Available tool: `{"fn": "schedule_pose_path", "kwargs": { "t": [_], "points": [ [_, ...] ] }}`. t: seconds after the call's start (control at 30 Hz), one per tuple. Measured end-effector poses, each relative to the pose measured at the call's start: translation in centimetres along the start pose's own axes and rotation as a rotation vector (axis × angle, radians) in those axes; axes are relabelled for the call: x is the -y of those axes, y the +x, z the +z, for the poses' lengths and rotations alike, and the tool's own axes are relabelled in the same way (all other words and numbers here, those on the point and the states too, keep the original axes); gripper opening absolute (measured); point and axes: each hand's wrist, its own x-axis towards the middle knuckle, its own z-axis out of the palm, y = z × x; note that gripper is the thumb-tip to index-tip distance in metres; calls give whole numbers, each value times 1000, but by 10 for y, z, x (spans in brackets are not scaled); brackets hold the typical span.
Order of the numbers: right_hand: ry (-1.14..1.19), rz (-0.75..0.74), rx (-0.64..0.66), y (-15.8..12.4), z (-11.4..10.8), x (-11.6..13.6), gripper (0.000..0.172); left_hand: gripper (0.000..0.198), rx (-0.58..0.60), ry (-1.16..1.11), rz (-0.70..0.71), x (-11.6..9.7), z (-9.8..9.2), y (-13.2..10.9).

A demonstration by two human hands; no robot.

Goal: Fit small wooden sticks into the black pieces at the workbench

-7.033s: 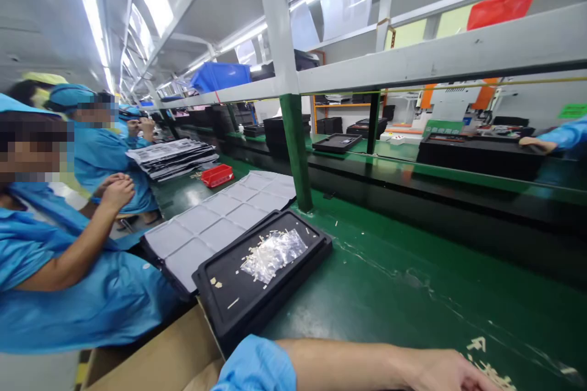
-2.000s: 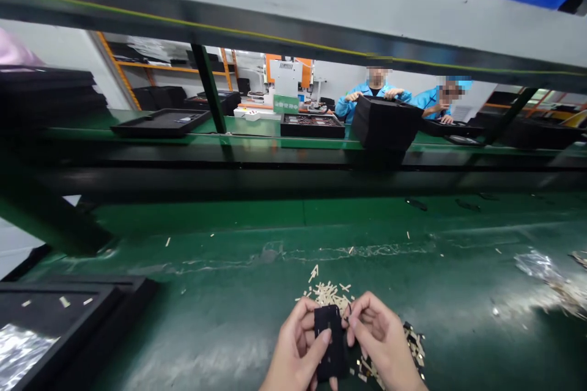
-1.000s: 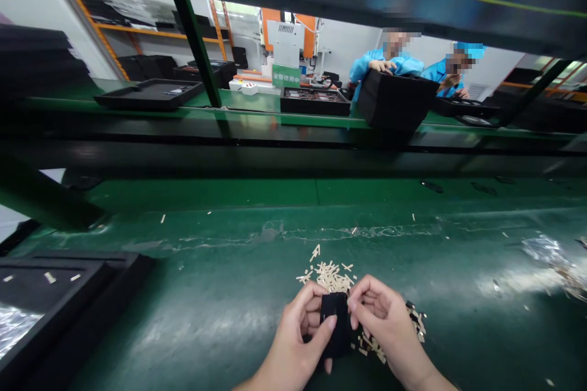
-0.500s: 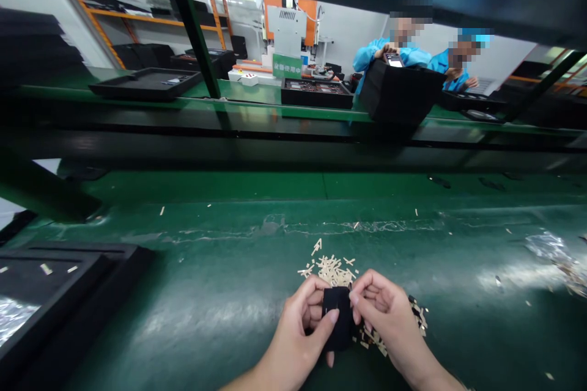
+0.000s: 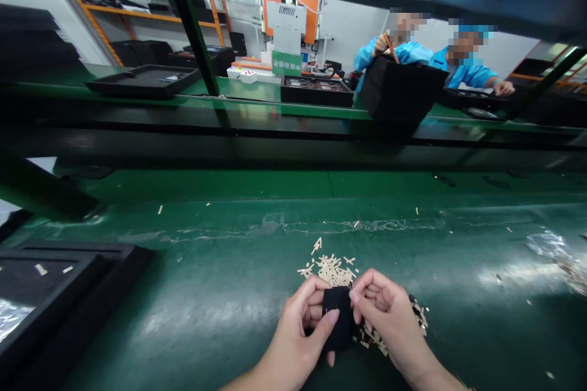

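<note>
My left hand [image 5: 302, 324] is closed around a flat black rectangular piece [image 5: 338, 324], its thumb lying across the front and a fingertip showing below. My right hand [image 5: 387, 311] pinches with thumb and forefinger at the upper right edge of that piece. Whatever sits between those fingertips is too small or hidden to make out. Just beyond the piece lies a heap of small pale strips [image 5: 334, 270] on the green bench top [image 5: 220, 299]. More small pale and dark bits [image 5: 373, 339] are scattered under and beside my right hand, partly covered by it.
A black tray [image 5: 123, 263] with loose strips and crinkled clear film stands at the left. Clear plastic scraps [image 5: 545, 247] lie at the right. Beyond a raised shelf, two people in blue work beside a tall black stack [image 5: 401, 88] and a black tray of parts [image 5: 316, 90].
Both my hands and the black piece hold nearly the same position. Across the bench, one person now lifts an orange-brown flat thing; the other has stretched an arm out to the right.
</note>
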Motion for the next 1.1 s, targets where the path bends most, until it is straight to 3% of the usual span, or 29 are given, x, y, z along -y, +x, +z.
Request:
{"fn": "schedule_pose_path", "kwargs": {
  "t": [0.37, 0.87, 1.1],
  "points": [
    [-44, 38, -25, -1, 0, 5, 30, 22, 39, 20, 10, -10, 2, 0],
    [-88, 13, -45, -1, -3, 22, 28, 28, 24, -12, -18, -4, -2, 1],
    [56, 82, 95, -1, -3, 25, 31, 29, 21, -19, -18, -5, 0, 1]
  ]
}}
